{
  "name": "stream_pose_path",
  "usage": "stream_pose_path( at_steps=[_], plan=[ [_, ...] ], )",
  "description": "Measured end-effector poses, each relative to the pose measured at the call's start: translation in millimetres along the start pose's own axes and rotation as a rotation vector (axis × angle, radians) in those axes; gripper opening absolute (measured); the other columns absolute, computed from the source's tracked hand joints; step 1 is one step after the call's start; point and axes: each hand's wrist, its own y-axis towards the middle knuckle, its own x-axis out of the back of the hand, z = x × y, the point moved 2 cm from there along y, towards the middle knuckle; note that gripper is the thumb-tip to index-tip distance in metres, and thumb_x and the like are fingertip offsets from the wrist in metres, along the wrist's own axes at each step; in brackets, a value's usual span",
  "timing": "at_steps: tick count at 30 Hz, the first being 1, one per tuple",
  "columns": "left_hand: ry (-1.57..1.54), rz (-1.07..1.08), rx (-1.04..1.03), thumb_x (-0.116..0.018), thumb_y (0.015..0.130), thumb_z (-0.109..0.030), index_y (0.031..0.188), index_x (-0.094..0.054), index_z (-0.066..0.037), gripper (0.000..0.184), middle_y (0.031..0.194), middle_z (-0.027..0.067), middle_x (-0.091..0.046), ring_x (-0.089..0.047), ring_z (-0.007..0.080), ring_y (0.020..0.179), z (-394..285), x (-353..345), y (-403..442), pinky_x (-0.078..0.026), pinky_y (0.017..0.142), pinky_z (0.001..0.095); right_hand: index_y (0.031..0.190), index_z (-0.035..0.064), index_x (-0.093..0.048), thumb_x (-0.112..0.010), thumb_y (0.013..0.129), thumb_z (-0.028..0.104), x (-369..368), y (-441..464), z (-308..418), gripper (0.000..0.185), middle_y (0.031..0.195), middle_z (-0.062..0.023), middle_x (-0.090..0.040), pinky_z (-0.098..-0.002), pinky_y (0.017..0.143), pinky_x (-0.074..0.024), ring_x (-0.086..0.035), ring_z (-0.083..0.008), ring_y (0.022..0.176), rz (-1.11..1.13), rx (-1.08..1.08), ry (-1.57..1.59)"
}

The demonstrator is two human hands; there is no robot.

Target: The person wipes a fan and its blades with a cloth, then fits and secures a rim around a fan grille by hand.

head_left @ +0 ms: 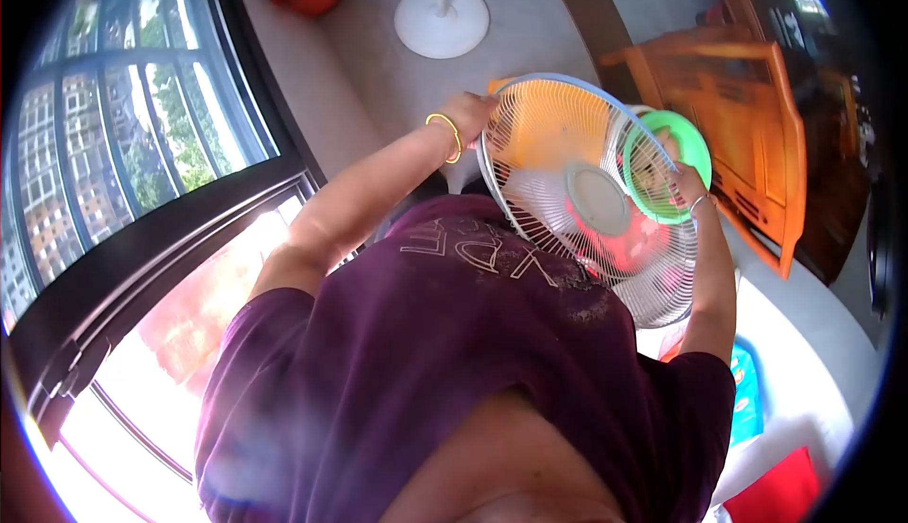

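wire grille (598, 199) is glinting like metal | green basin (700, 149) is looking like smooth plastic | white base (442, 24) is appearing smooth, plastic-like | shirt (454, 334) is showing matt cloth | orange-brown furniture (791, 164) is shining like glossy wood

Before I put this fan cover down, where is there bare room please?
The grey floor looks bare between the round white base and the left hand, and between that base and the brown strip. It is crowded behind the fan cover, with the green basin, and beside the wooden furniture.
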Motion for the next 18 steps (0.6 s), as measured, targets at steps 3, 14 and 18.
stream_pose_path(
  at_steps=[3, 14, 18],
  plan=[
    [-0.055, 0.004, 0.023, -0.045, 0.088, -0.027, 0.101, -0.052, 0.005, 0.035, 0.079, 0.0165, -0.062, -0.06, 0.0223, 0.05, -4, 17, -15, -0.034, 0.033, 0.0242, 0.115, 0.009, -0.05, -0.046, 0.087, 0.021, -16, -9, 24, 0.031, 0.066, -0.0069, -0.053, -0.0272, 0.036, -0.0439, -0.051, -0.0171, 0.041, 0.023, 0.071, 0.001],
    [-0.206, -0.079, -0.065, -0.045, 0.088, -0.026, 0.112, -0.048, 0.004, 0.039, 0.089, 0.0122, -0.056, -0.055, 0.0195, 0.048, 4, 105, -44, -0.051, 0.041, 0.0267, 0.097, 0.003, -0.061, -0.049, 0.082, 0.012, -51, 28, 132, 0.021, 0.071, -0.0078, -0.059, -0.029, 0.047, -0.047, -0.056, -0.0138, 0.056, 0.023, 0.365, -0.224],
    [-0.277, -0.186, -0.17, -0.044, 0.088, -0.025, 0.108, -0.051, 0.007, 0.038, 0.083, 0.0109, -0.057, -0.055, 0.0174, 0.052, 5, 123, -55, -0.052, 0.042, 0.0254, 0.102, 0.0055, -0.059, -0.045, 0.084, 0.011, -51, 10, 206, 0.023, 0.066, -0.0064, -0.056, -0.0279, 0.039, -0.0462, -0.054, -0.0146, 0.046, 0.073, 0.368, -0.237]
  ],
)
